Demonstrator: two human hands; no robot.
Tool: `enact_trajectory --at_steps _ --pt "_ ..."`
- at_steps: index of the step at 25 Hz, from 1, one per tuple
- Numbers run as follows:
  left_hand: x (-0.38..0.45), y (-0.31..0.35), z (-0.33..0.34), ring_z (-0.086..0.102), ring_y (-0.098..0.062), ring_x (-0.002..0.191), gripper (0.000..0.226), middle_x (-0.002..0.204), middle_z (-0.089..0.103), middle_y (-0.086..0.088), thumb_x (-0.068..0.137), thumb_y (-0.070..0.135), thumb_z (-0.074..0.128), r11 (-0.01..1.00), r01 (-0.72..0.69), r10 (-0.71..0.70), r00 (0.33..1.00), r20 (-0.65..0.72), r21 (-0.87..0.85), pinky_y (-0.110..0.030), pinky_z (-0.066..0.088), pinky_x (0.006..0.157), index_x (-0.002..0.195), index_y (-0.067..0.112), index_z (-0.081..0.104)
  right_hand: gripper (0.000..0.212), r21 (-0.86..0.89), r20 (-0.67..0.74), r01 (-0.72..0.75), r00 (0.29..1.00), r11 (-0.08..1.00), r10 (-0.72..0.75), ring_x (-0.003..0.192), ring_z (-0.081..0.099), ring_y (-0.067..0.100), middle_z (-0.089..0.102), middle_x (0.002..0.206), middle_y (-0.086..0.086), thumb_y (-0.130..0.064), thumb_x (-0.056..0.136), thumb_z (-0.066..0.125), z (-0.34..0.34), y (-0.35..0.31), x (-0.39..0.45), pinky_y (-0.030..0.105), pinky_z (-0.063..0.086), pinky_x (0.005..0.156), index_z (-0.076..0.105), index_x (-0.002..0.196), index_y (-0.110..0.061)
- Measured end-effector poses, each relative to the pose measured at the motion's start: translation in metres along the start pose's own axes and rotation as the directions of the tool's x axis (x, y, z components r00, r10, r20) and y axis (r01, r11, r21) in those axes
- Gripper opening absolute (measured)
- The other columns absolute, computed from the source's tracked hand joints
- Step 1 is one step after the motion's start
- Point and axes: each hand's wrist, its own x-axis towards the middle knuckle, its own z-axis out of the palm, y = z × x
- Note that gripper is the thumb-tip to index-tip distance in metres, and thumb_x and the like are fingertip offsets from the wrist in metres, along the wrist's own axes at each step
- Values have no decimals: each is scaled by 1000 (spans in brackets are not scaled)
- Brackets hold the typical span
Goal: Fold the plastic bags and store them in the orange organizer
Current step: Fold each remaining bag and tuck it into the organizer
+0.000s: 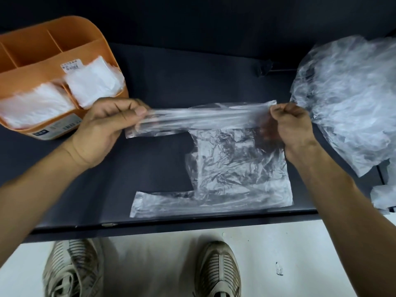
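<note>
One clear bag (pixel 237 168) lay spread on the dark table (pixel 167 82), near its front edge and between the two hands. Its near handle strip pointed left along the table; its far handle strip was lifted and pulled straight. The left hand (pixel 107 129) pinched the left end of that far strip between thumb and curled fingers. The right hand (pixel 289 125) was clenched round the strip's right end at the bag's far right corner, part of the fist showing through the plastic.

One orange organizer (pixel 42 58) stood at the far left of the table, partly cut off by the picture's edge. Its far compartments, split by dividers, showed only orange walls. Two near compartments each held a stack of folded bags (pixel 94 82), white and flat; how many bags each stack held could not be told. A small label sat on the divider behind the right stack, and another on the organizer's near wall.

One loose pile of crumpled bags (pixel 351 99) filled the far right of the table, spilling over its right edge; its count could not be told.

The table top was dark and matte with a black front rim. Below it lay a pale floor (pixel 150 264), where two grey striped shoes (pixel 216 271) stood, and one small scrap lay to their right.
</note>
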Motion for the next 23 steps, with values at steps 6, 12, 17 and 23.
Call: enact_trajectory --at_steps 6,12,17,23 --pt "6 -8 -6 55 -9 65 31 78 68 -2 89 23 75 938 194 -131 966 -223 288 -21 44 64 61 13 66 30 -211 14 86 996 974 -85 30 44 7 51 39 -9 -15 105 52 4 7 3 22 38 31 49 75 -19" --pt "4 -3 8 58 1 71 16 93 67 8 89 18 75 839 174 56 915 -399 516 -12 47 66 99 26 65 6 -236 -148 110 978 966 -148 55 61 13 64 73 -2 -22 98 55 2 11 5 40 60 61 58 94 -18" --pt "-31 -1 43 54 -8 104 33 113 59 16 87 58 56 553 -331 50 929 367 765 -29 41 91 109 34 63 26 -560 333 722 645 406 -688 109 57 27 61 123 9 -16 91 55 -27 27 -32 46 44 96 64 113 -7" --pt "-38 -20 44 49 -30 96 41 117 66 -8 71 0 63 163 -261 279 937 209 952 -44 32 80 108 14 73 44 -814 315 529 748 238 -584 93 57 35 69 111 3 -50 98 45 -41 56 -72 44 37 80 74 104 -18"
